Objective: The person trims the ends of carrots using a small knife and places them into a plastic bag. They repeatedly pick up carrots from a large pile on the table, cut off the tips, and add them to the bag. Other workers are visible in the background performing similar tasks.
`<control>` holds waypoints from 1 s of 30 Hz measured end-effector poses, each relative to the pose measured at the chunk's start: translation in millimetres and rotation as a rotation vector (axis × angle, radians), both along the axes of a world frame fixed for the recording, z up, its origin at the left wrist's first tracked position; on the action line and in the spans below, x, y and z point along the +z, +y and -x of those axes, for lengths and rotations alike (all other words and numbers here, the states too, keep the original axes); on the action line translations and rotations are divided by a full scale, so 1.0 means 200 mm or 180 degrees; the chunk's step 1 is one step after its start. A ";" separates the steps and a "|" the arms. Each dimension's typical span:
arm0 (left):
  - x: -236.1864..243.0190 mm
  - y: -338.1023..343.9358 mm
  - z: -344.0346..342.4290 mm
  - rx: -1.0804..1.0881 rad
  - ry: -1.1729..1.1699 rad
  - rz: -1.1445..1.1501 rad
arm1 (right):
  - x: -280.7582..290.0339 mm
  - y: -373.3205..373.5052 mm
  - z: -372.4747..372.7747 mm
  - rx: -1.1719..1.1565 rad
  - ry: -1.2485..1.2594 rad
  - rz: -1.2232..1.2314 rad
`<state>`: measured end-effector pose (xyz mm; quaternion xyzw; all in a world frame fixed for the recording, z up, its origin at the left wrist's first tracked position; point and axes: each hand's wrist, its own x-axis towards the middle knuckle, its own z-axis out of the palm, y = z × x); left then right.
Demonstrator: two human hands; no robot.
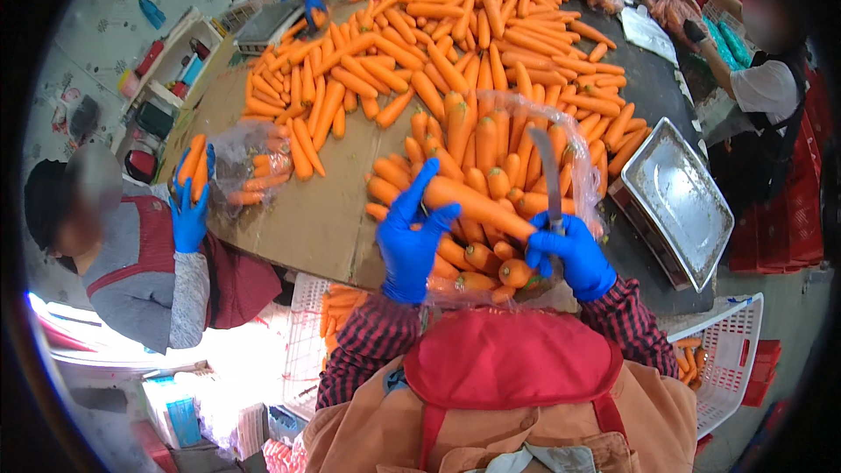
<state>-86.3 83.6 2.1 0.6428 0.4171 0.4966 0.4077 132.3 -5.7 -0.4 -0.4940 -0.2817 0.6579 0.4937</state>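
Observation:
My left hand (408, 241), in a blue glove, grips the thick end of a large carrot (477, 206) between thumb and fingers. The carrot slants down to the right, its other end meeting my right hand (569, 256), also blue-gloved. That hand is closed round a knife (550, 177), whose curved blade points up and away from me. Under both hands lies an open clear plastic bag (578, 153) full of carrots. Beyond it a big heap of loose carrots (420, 44) covers the table (337, 232). My right fingers partly hide the knife's handle.
A metal-topped scale (674, 201) stands at the right edge. On the left, a co-worker's gloved hand (189, 215) holds carrots beside a partly filled bag (254, 166). Another gloved hand (314, 9) reaches in at the far left. White crates (723, 363) flank me below the table.

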 end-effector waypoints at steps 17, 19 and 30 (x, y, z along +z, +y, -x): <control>-0.52 -0.13 0.35 -0.0130 0.0541 0.1029 | 0.05 0.25 -0.01 0.0322 -0.0980 -0.0384; -0.47 -0.14 0.29 -0.0162 0.0479 0.0777 | -0.03 0.17 -0.02 0.0341 -0.0923 -0.0461; -0.23 -0.13 0.07 -0.1284 -0.1100 0.0860 | -0.02 0.04 0.00 0.0207 -0.2274 -0.1526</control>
